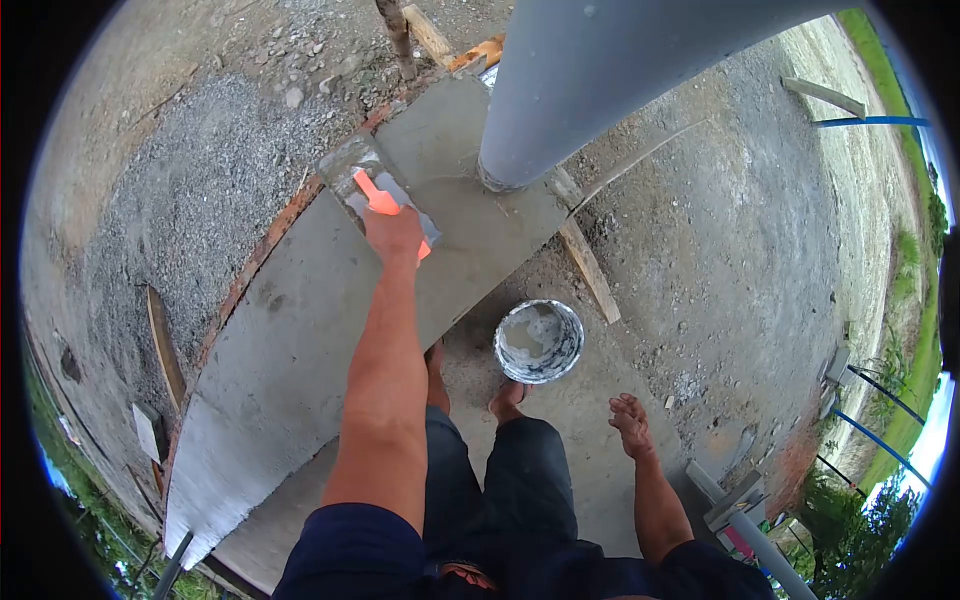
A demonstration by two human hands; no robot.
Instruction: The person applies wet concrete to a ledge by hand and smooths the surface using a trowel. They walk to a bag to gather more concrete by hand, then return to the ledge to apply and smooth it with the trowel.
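Observation:
My left hand (395,236) is closed around the orange handle of a finishing trowel (376,192). The trowel's flat metal blade lies on wet grey concrete (450,235), close to the slab's far-left edge. My right hand (630,425) hangs free to the right of a bucket (574,362), its fingers loosely bent and holding nothing. Inside that bucket is greyish watery cement (535,335), and its rim and walls are smeared with the same mix. It stands on the ground just ahead of my feet.
A thick grey pole (580,90) rises from the slab, right of the trowel. Wooden form boards edge the concrete, and a wooden stake (590,270) sticks out at its right. Gravel (220,150) lies along the left. Blocks (735,500) sit at lower right.

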